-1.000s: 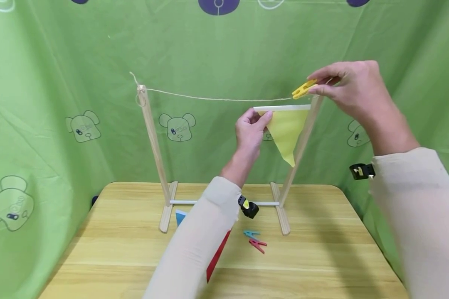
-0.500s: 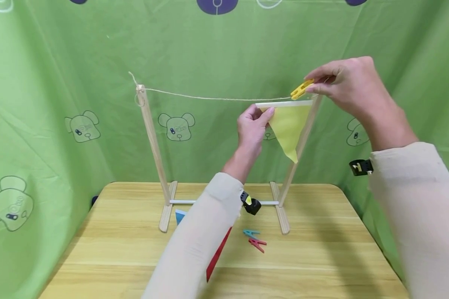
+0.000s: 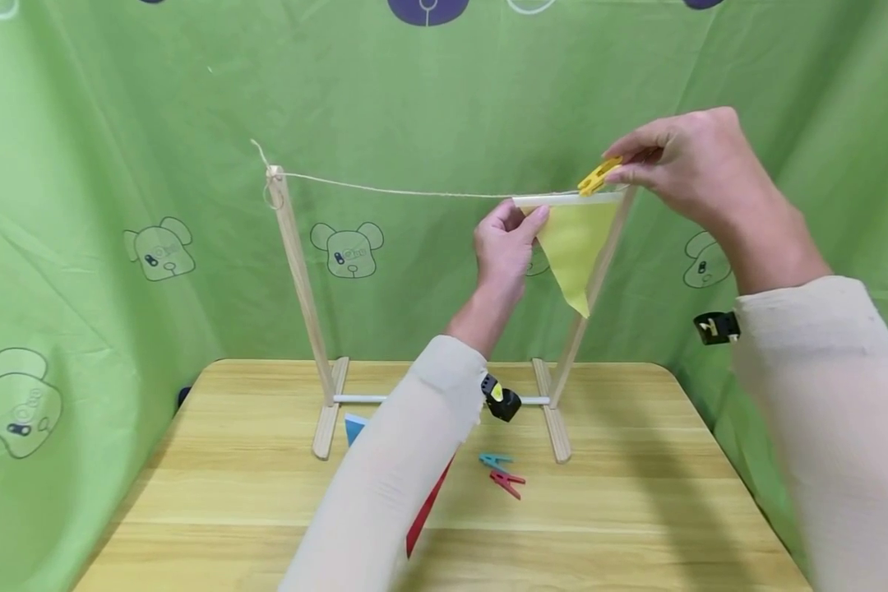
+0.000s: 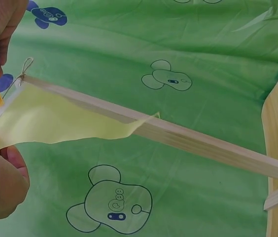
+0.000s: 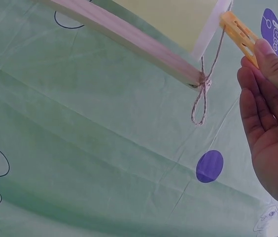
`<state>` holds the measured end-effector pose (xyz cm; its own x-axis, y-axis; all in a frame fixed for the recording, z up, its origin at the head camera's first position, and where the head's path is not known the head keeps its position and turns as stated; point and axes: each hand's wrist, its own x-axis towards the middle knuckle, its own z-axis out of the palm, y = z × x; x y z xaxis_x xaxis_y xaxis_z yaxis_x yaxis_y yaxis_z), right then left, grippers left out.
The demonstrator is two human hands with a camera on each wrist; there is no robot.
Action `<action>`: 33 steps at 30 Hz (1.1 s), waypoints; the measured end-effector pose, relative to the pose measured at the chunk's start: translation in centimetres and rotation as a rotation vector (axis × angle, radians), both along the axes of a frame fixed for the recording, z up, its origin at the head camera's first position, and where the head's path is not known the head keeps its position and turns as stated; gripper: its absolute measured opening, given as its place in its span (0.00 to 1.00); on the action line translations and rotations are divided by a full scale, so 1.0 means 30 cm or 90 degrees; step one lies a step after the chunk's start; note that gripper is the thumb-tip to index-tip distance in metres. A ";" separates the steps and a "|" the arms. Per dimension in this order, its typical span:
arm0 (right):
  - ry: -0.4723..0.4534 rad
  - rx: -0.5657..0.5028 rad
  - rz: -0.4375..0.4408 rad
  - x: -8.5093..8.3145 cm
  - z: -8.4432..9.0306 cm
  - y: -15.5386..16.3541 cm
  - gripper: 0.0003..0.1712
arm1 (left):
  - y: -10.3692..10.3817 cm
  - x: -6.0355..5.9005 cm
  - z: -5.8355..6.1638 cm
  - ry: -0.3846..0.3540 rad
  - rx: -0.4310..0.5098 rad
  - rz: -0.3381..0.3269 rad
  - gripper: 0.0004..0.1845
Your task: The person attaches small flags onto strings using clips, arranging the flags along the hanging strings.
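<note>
Left fingers [image 3: 531, 225] have raised the pinched yellow pennant [image 3: 575, 242] to the string [image 3: 414, 193], while right fingers [image 3: 632, 174] grip a yellow clothespin [image 3: 598, 177].

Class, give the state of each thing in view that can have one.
Yellow pennant: held up, point downward
Yellow clothespin: tip at the pennant's white edge; whether clipped, unclear
String: tied at both ends, slightly sagging
Left hand: pinching the pennant
Right hand: pinching the yellow clothespin
Teal clothespin: lying on the table
Red clothespin: lying there
Blue piece: partly hidden
Red piece: partly hidden
</note>
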<state>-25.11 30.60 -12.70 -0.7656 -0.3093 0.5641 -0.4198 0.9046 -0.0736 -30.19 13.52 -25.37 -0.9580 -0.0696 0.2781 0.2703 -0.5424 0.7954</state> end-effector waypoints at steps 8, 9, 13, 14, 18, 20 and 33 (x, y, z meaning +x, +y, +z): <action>-0.032 0.013 -0.015 -0.004 0.010 -0.001 0.13 | 0.016 -0.007 0.008 0.007 0.012 -0.012 0.12; -0.038 0.014 -0.019 -0.003 0.012 -0.001 0.13 | 0.018 -0.008 0.008 0.007 0.011 -0.013 0.12; -0.061 0.022 -0.026 -0.005 0.019 -0.001 0.12 | 0.025 -0.011 0.006 0.005 0.010 -0.005 0.12; -0.066 0.023 -0.024 -0.005 0.019 -0.003 0.12 | 0.026 -0.012 0.005 0.004 0.010 -0.004 0.12; -0.077 0.031 -0.018 -0.006 0.019 -0.009 0.11 | 0.032 -0.014 0.003 -0.001 0.018 -0.005 0.12; -0.076 0.037 -0.012 -0.006 0.017 -0.012 0.11 | 0.034 -0.014 0.003 -0.003 0.018 -0.008 0.12; -0.058 0.067 0.001 -0.015 0.005 -0.011 0.12 | 0.044 -0.015 0.005 0.003 0.029 -0.024 0.12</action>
